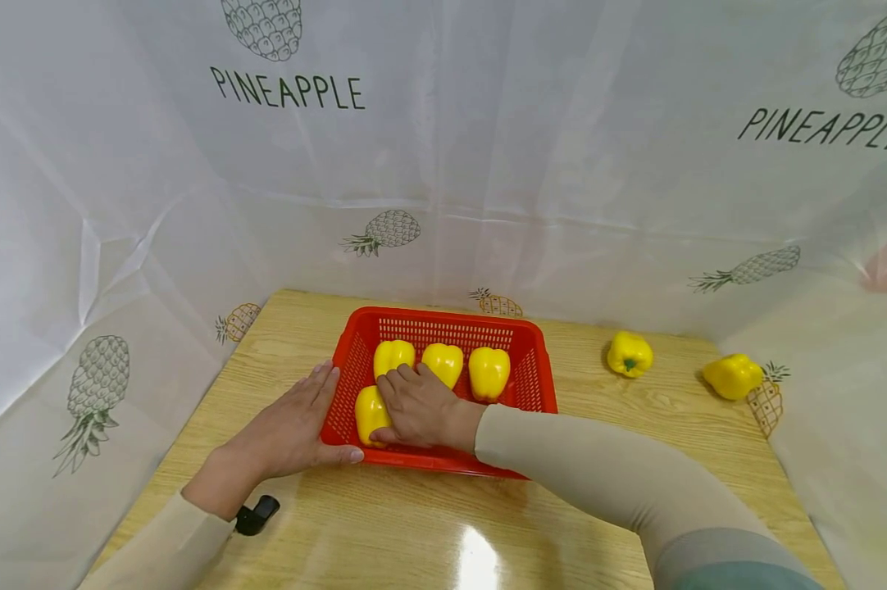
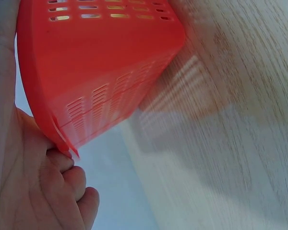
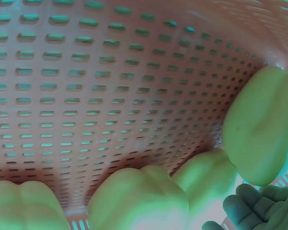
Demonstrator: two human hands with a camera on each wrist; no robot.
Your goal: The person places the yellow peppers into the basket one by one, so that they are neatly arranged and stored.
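A red plastic basket (image 1: pixel 429 467) with slotted walls stands on the table. My left hand (image 1: pixel 292 422) holds its near left corner, thumb along the front rim and fingers at the left side; the left wrist view shows bent fingers (image 2: pixel 77 179) beside the rim. Inside the basket, my right hand (image 1: pixel 421 406) grips a yellow bell pepper (image 1: pixel 367 414) at the near left. The palm hides part of that pepper. Farther back lie three more yellow bell peppers: one at left (image 1: pixel 393 356), one in the middle (image 1: pixel 443 360) and one at right (image 1: pixel 489 373).
To the right of the basket, two yellow bell peppers lie on the table, one near the back (image 1: pixel 629 354) and one near the right edge (image 1: pixel 734 376). A pineapple-print sheet (image 1: pixel 488 164) hangs around the wooden table (image 1: pixel 384 524).
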